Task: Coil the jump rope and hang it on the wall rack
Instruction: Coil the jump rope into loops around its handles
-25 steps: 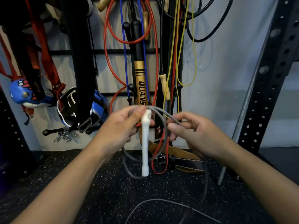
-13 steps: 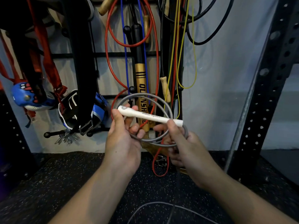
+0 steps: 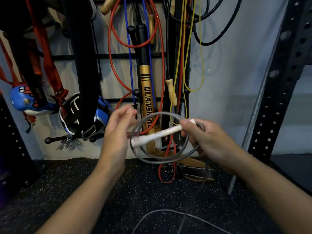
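The grey jump rope (image 3: pixel 168 162) is wound into a small coil of a few loops in front of me. Its white handle (image 3: pixel 157 134) lies slanted across the coil. My right hand (image 3: pixel 211 141) grips the handle's upper end together with the loops. My left hand (image 3: pixel 116 132) is blurred, just left of the coil, fingers loosely curled and holding nothing that I can see. The rest of the rope hangs down from my right hand, and a loose length (image 3: pixel 168 211) curves over the floor. The black wall rack (image 3: pixel 118 56) is straight ahead.
Red, blue, yellow and black ropes (image 3: pixel 162 65) hang from the rack around a gold stick (image 3: pixel 146 92). Blue gloves (image 3: pixel 33 105) and straps hang at the left. A leather belt (image 3: pixel 190 164) lies on the speckled floor. A perforated black upright (image 3: pixel 278 92) stands at the right.
My left hand has let go of the handle and moved slightly away to the left. The right hand now holds handle and coil alone, and the handle's left end has dropped lower.
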A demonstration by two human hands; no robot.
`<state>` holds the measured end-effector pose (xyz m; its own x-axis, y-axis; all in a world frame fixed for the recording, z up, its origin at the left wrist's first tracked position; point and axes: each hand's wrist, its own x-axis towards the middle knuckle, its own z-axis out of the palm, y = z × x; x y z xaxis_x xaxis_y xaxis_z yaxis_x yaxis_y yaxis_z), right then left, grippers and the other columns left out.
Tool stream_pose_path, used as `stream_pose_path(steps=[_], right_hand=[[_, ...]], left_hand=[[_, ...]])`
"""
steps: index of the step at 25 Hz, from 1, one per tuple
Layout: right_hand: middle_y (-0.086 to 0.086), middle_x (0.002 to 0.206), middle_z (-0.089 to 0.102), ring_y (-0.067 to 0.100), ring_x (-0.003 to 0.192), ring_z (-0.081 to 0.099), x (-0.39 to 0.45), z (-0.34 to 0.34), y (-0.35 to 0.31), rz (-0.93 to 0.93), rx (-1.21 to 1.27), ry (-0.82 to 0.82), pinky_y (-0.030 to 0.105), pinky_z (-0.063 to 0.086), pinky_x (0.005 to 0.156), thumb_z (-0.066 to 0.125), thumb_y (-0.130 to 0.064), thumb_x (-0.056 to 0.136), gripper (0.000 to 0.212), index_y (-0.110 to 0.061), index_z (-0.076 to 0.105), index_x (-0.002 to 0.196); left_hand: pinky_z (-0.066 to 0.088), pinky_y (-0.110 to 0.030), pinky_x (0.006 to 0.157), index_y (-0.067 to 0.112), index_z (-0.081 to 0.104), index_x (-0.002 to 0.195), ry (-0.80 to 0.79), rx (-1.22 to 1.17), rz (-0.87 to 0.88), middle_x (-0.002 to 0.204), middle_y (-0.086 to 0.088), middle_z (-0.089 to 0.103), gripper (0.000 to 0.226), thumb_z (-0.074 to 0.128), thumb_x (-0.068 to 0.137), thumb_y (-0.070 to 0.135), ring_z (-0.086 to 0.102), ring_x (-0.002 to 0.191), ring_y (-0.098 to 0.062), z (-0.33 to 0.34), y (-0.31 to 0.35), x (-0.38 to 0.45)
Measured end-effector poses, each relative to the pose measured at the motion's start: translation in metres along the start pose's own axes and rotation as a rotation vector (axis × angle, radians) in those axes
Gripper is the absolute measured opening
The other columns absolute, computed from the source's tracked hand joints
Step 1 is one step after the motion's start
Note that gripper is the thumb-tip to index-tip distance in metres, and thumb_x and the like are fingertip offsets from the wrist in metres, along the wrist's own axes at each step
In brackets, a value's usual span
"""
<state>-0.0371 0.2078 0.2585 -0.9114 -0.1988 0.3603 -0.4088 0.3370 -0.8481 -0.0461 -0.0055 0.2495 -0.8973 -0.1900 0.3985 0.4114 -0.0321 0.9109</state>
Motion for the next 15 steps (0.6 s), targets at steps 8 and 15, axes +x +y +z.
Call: stream_pose_path(steps=[8,15], right_hand=[[-0.003,0.078,0.073,0.021,0.068,0.064,-0.003,0.010,-0.010,-0.149,-0.457,-0.394,0.047,0.054,0.069,0.054,-0.066,0.089,0.044,-0.028,0.074,0.092],[0.004,0.070,0.069,0.019,0.060,0.057,-0.001,0.004,-0.012,-0.197,-0.496,-0.276,0.040,0.051,0.061,0.065,-0.053,0.085,0.025,-0.030,0.072,0.078]], left_hand=[[0.058,-0.034,0.093,0.021,0.072,0.111,-0.847,0.647,0.060,0.102,-0.002,0.078,0.064,0.041,0.083,0.070,0.074,0.097,-0.010,0.006,0.036,-0.002],[0.054,-0.051,0.092,0.020,0.071,0.113,-0.832,0.634,0.123,0.100,-0.010,0.077,0.065,0.035,0.095,0.071,0.072,0.097,-0.024,0.012,0.017,-0.009]])
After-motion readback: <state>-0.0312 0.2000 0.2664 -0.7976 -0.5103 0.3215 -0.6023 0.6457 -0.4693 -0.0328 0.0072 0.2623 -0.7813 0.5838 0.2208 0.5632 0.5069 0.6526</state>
